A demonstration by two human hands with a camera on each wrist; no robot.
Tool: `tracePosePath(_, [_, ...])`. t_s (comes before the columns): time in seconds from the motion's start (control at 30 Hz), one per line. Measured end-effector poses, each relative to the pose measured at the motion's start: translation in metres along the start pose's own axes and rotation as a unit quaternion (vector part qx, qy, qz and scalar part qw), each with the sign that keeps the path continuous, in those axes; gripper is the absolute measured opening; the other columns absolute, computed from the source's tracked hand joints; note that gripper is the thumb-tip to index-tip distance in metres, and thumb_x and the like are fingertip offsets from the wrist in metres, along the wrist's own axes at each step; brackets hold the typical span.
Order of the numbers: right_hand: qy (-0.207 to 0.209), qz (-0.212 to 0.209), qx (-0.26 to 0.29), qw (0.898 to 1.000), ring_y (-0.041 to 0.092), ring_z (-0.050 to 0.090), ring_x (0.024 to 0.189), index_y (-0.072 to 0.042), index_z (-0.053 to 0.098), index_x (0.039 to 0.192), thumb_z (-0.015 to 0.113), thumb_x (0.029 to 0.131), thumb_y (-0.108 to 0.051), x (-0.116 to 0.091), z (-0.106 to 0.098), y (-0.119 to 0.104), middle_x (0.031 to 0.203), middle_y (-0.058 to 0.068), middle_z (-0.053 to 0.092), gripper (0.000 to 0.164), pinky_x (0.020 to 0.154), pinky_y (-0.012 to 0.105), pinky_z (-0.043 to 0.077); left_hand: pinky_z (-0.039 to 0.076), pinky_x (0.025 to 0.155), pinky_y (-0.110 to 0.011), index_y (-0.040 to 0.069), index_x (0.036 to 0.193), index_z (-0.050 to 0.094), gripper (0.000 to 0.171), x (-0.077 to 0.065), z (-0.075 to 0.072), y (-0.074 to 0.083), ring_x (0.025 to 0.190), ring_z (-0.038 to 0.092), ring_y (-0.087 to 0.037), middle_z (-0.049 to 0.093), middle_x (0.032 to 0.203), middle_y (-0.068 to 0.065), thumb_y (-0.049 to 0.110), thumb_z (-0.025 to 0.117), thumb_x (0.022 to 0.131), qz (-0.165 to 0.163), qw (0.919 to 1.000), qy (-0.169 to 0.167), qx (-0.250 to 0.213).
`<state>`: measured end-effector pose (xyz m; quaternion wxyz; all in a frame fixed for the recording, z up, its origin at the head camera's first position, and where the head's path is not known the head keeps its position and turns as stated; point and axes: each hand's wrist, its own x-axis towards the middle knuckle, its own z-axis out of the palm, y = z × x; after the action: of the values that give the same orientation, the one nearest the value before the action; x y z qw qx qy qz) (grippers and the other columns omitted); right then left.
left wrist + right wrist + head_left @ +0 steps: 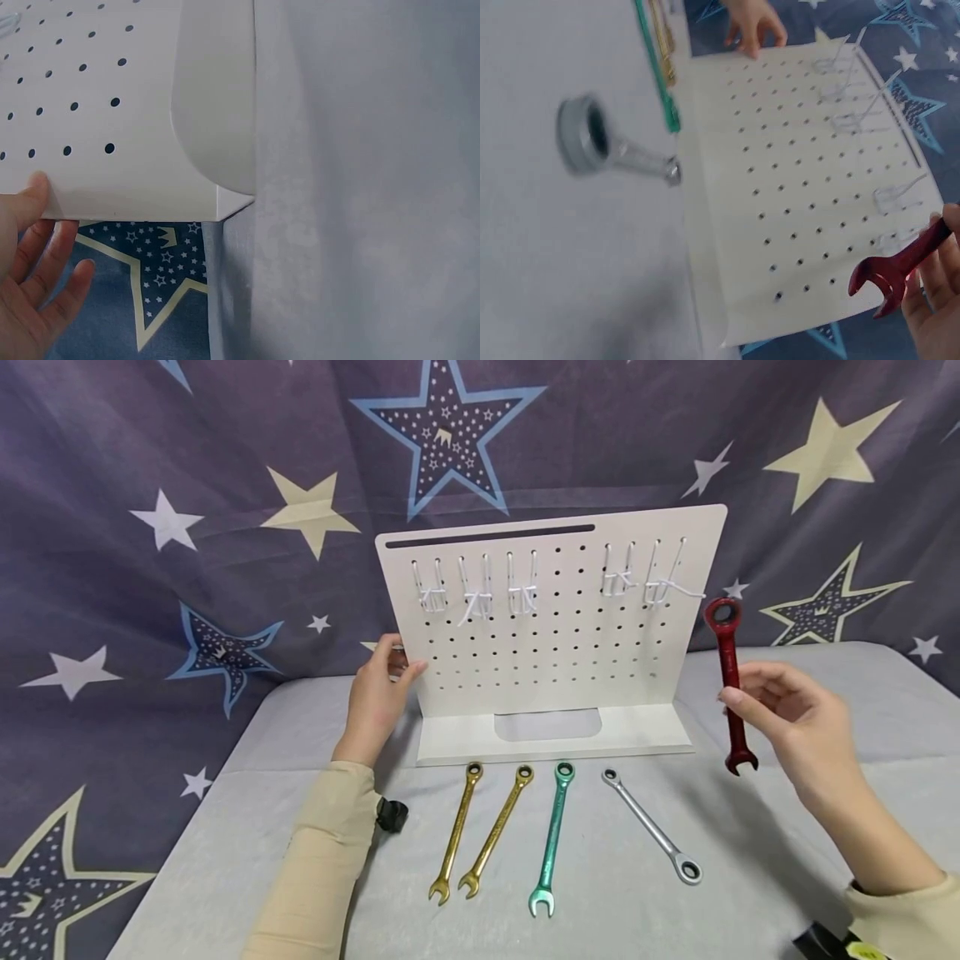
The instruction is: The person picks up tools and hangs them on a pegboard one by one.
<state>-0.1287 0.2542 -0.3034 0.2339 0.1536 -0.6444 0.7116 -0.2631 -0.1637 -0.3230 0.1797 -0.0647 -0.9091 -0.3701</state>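
My right hand (795, 718) holds a red combination wrench (729, 672) between thumb and fingers, ring end up and open end down, right of the white pegboard (540, 660). In the right wrist view its open jaw end shows in front of the board's lower right. My left hand (377, 697) grips the board's left edge, thumb on the front and fingers behind it. On the cloth before the board lie two gold wrenches (455, 835), a green wrench (553, 839) and a silver wrench (652, 827) with a ring at each end.
Several white wire hooks (522, 583), tied with white strips, hang along the board's upper rows. The board stands on its own white base (457, 739) on a grey cloth-covered table (615, 910). Behind it hangs a dark star-patterned curtain (637, 435).
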Motion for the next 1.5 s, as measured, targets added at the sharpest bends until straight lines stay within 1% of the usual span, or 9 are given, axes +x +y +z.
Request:
tracePosePath(0.2, [0.020, 0.041, 0.000, 0.999, 0.009, 0.067, 0.078, 0.001, 0.071, 0.108, 0.066, 0.088, 0.012, -0.001, 0.005, -0.008, 0.086, 0.001, 0.073, 0.022, 0.072, 0.016, 0.051, 0.048, 0.084, -0.047, 0.014, 0.131, 0.050, 0.040, 0.000, 0.000, -0.001, 0.101, 0.062, -0.030, 0.066, 0.108, -0.011, 0.028, 0.066, 0.096, 0.000, 1.0000, -0.001, 0.001])
tracePosePath(0.3, [0.020, 0.062, 0.042, 0.997, 0.011, 0.067, 0.076, 0.000, 0.072, 0.108, 0.064, 0.089, 0.013, -0.001, 0.005, -0.009, 0.087, 0.003, 0.074, 0.024, 0.066, 0.018, 0.051, 0.048, 0.084, -0.047, 0.014, 0.131, 0.050, 0.040, -0.001, 0.000, -0.001, 0.101, 0.062, -0.030, 0.066, 0.108, -0.011, 0.028, 0.066, 0.097, -0.001, 1.0000, -0.001, 0.001])
tracePosePath(0.43, [0.022, 0.086, 0.106, 0.990, 0.013, 0.067, 0.077, 0.000, 0.072, 0.110, 0.060, 0.091, 0.015, -0.001, 0.003, -0.010, 0.091, 0.006, 0.074, 0.027, 0.066, 0.018, 0.052, 0.048, 0.084, -0.047, 0.015, 0.131, 0.050, 0.040, -0.001, 0.000, 0.000, 0.101, 0.062, -0.030, 0.065, 0.108, -0.011, 0.028, 0.066, 0.097, 0.000, 1.0000, -0.002, 0.001])
tracePosePath(0.5, [0.027, 0.095, 0.111, 0.989, 0.012, 0.067, 0.078, 0.000, 0.072, 0.111, 0.060, 0.091, 0.014, -0.001, 0.003, -0.011, 0.092, 0.006, 0.074, 0.027, 0.067, 0.018, 0.053, 0.048, 0.084, -0.047, 0.015, 0.131, 0.050, 0.040, 0.000, 0.000, 0.000, 0.101, 0.062, -0.030, 0.065, 0.108, -0.011, 0.028, 0.066, 0.097, 0.001, 1.0000, -0.002, 0.002])
tracePosePath(0.93, [0.037, 0.119, 0.100, 0.987, 0.013, 0.066, 0.078, -0.001, 0.071, 0.114, 0.064, 0.091, 0.009, -0.002, 0.004, -0.014, 0.092, 0.006, 0.074, 0.026, 0.065, 0.019, 0.052, 0.048, 0.084, -0.047, 0.015, 0.132, 0.050, 0.041, 0.000, 0.001, -0.001, 0.101, 0.062, -0.030, 0.065, 0.108, -0.011, 0.029, 0.066, 0.097, 0.000, 1.0000, -0.002, 0.002])
tracePosePath(1.13, [0.038, 0.133, 0.075, 0.988, 0.012, 0.065, 0.076, -0.004, 0.072, 0.114, 0.067, 0.091, 0.005, 0.003, 0.005, -0.017, 0.091, 0.003, 0.074, 0.025, 0.061, 0.019, 0.050, 0.048, 0.084, -0.047, 0.015, 0.129, 0.052, 0.038, 0.001, 0.001, -0.002, 0.100, 0.063, -0.030, 0.066, 0.107, -0.011, 0.028, 0.067, 0.097, 0.003, 1.0000, 0.008, -0.001])
tracePosePath(1.33, [0.002, 0.136, 0.045, 0.990, 0.011, 0.067, 0.076, -0.005, 0.072, 0.113, 0.066, 0.092, 0.005, 0.009, -0.004, -0.022, 0.089, 0.002, 0.074, 0.024, 0.059, 0.019, 0.048, 0.049, 0.084, -0.047, 0.014, 0.130, 0.052, 0.039, 0.002, 0.002, -0.001, 0.099, 0.063, -0.030, 0.066, 0.106, -0.011, 0.029, 0.066, 0.097, 0.016, 0.9998, 0.003, 0.014])
tracePosePath(1.43, [-0.015, 0.150, 0.021, 0.988, 0.010, 0.067, 0.076, -0.008, 0.073, 0.112, 0.067, 0.092, 0.003, 0.012, -0.006, -0.022, 0.088, 0.000, 0.074, 0.023, 0.059, 0.019, 0.047, 0.049, 0.084, -0.047, 0.014, 0.130, 0.052, 0.039, 0.002, 0.001, -0.001, 0.099, 0.063, -0.030, 0.066, 0.105, -0.011, 0.029, 0.066, 0.097, 0.016, 0.9997, 0.003, 0.021])
tracePosePath(1.5, [-0.019, 0.151, 0.008, 0.988, 0.009, 0.067, 0.077, -0.009, 0.074, 0.111, 0.068, 0.092, 0.003, 0.013, -0.005, -0.020, 0.088, -0.001, 0.074, 0.023, 0.063, 0.018, 0.049, 0.049, 0.085, -0.046, 0.014, 0.130, 0.052, 0.039, 0.002, 0.000, -0.001, 0.099, 0.063, -0.030, 0.066, 0.105, -0.011, 0.028, 0.067, 0.097, 0.014, 0.9997, 0.002, 0.021])
